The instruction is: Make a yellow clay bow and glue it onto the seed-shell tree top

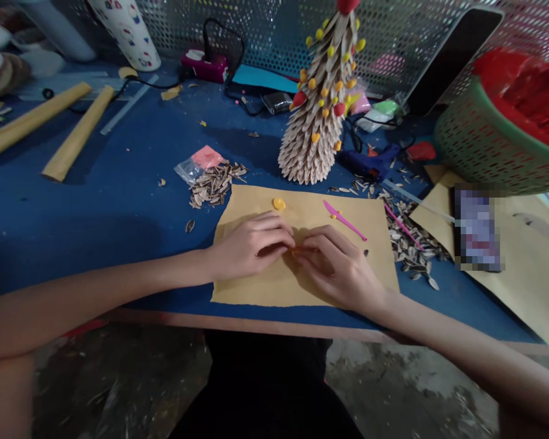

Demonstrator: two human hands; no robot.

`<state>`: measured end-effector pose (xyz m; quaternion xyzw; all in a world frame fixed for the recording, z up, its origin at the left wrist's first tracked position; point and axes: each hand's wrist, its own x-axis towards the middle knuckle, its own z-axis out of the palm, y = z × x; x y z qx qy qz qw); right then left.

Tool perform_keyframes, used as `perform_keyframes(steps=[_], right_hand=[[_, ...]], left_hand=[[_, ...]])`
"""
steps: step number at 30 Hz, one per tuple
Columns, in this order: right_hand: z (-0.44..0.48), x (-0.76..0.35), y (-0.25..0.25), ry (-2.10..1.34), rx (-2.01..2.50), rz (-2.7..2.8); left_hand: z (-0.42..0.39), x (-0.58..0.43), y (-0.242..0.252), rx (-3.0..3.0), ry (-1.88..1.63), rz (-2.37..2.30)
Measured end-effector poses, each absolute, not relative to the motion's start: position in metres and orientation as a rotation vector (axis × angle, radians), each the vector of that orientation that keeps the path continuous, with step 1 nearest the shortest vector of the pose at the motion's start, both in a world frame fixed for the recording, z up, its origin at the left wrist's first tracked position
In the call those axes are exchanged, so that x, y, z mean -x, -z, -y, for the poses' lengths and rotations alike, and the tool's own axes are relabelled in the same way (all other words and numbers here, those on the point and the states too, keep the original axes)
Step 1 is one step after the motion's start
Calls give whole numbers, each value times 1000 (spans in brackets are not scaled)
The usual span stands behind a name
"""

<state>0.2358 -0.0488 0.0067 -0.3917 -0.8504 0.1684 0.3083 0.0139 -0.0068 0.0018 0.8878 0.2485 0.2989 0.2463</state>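
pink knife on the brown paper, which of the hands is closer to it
Right. The right hand is just below the pink knife in the picture; the left hand is farther off, to the knife's left.

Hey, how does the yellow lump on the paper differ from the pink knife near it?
Shape: the yellow lump is compact and rounded, while the pink knife is long and thin.
Place: the lump sits farther left in the picture; the knife lies to its right, slanting.
Surroundings: small yellow bits lie at the knife, none at the lump.
Shared: both rest on the tan paper, in neither hand.
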Motion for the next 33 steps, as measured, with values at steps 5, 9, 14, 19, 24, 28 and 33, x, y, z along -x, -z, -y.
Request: perform_keyframes(steps=[5, 9, 14, 19, 24, 28, 33], right_hand=[[47, -235, -3, -451, 1056, 2266], [47, -234, -2, -474, 1045, 2250], [48, -235, -1, -488, 1037, 2226], [48, -236, 0, -481, 1038, 2211], [46, -236, -1, -470, 1032, 2187], [44, -235, -4, -487, 1016, 2166], [43, -235, -6, -503, 1029, 2142]], left_hand=[[7, -15, -1, -2408, -811, -678], [7, -14, -3, -2388, -804, -689], [5, -7, -4, -2441, -774, -709], [4, -4, -1, -2530, -733, -711], [3, -6, -1, -2529, -733, -698], [2, -7, -2, -2503, -723, -697], [3, -11, -4, -2394, -717, -730]])
